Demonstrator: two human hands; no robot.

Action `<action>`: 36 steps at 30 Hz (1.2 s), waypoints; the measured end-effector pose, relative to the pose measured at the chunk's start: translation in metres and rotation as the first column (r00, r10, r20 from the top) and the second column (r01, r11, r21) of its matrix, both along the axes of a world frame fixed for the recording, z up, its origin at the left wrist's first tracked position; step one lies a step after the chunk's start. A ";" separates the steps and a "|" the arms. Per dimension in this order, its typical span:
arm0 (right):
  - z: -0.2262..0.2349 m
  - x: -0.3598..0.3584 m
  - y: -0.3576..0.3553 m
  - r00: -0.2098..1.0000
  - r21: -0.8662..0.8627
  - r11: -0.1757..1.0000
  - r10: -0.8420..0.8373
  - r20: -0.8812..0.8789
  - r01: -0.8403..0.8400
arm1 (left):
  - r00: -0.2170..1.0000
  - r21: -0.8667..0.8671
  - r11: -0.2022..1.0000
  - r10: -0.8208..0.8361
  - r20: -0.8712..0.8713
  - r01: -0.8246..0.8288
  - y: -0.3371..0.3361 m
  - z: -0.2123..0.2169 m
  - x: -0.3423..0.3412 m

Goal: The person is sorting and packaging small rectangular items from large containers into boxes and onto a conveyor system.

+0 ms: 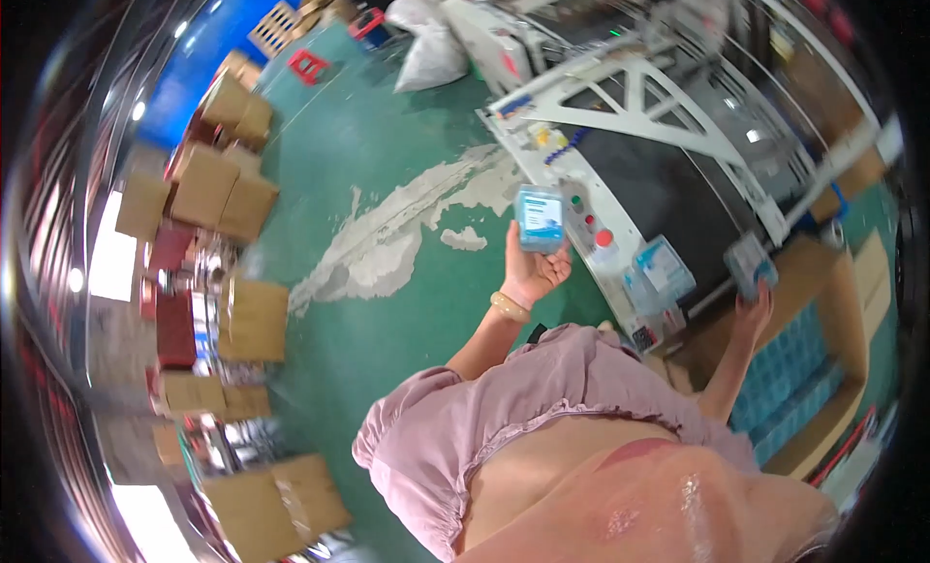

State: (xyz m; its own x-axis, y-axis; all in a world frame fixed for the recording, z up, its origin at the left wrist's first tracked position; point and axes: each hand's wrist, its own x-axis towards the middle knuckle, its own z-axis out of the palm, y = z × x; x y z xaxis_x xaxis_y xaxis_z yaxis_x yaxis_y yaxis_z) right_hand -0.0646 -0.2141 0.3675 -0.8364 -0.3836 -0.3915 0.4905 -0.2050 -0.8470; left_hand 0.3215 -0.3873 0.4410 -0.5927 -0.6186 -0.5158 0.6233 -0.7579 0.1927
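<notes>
While the left hand (pixel 536 275) holds one blue pack (pixel 541 217) up beside the machine (pixel 664 180), the right hand (pixel 754 311) grips a second pack (pixel 750 261) by its edge, near the open carton (pixel 854 364) with its rows of packs (pixel 790 359). I'd call this checking and boxing; next, probably, the right one wants lowering squarely into line. Loose packs (pixel 662 269) lie at the machine's corner.

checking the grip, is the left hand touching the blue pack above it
Touching: the head view shows the left hand with its thumb against the side of the blue pack.
</notes>
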 end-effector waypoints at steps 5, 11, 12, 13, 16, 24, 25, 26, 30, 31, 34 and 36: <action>-0.017 -0.049 -0.039 0.985 -0.057 0.998 -0.010 -0.170 0.000 | 0.998 -0.061 0.998 0.029 0.063 -0.025 0.001 0.000 0.006; -0.017 -0.092 -0.084 0.969 0.166 0.978 -0.088 -0.233 0.129 | 1.000 -0.033 0.999 -0.015 0.012 0.016 0.003 -0.010 0.005; -0.041 -0.125 -0.073 0.967 0.257 0.953 -0.099 -0.235 0.160 | 0.999 -0.010 0.999 -0.036 0.005 0.036 0.003 -0.013 -0.003; -0.045 -0.122 -0.086 0.967 0.275 0.943 -0.126 -0.221 0.186 | 1.000 -0.040 0.999 0.001 0.014 0.000 0.008 -0.006 0.005; -0.073 -0.155 -0.087 0.962 0.352 0.906 -0.163 -0.221 0.234 | 1.000 0.003 1.000 0.024 0.011 -0.024 0.009 -0.005 0.006; -0.076 -0.146 -0.109 0.979 0.416 0.902 -0.035 -0.199 0.116 | 0.993 0.017 0.993 0.113 0.035 -0.113 0.016 -0.011 0.026; -0.075 -0.144 -0.111 0.979 0.433 0.892 -0.048 -0.197 0.131 | 0.993 0.014 0.993 0.118 0.029 -0.118 0.017 -0.012 0.025; -0.073 -0.143 -0.113 0.979 0.452 0.880 -0.064 -0.195 0.148 | 0.990 0.007 0.990 0.140 0.025 -0.140 0.018 -0.011 0.023; -0.070 -0.143 -0.116 0.986 0.519 0.847 -0.032 -0.167 0.115 | 0.990 0.047 0.992 0.114 0.079 -0.117 0.019 -0.003 0.010; -0.071 -0.147 -0.115 0.985 0.515 0.849 -0.030 -0.172 0.116 | 0.992 0.060 0.992 0.103 0.067 -0.107 0.019 -0.003 0.007; -0.072 -0.151 -0.111 0.982 0.518 0.845 -0.046 -0.181 0.135 | 0.996 0.038 0.997 0.063 0.067 -0.066 0.017 -0.006 0.000; -0.072 -0.146 -0.112 0.976 0.531 0.832 -0.054 -0.209 0.160 | 0.997 0.035 0.997 0.063 0.046 -0.065 0.017 -0.006 -0.001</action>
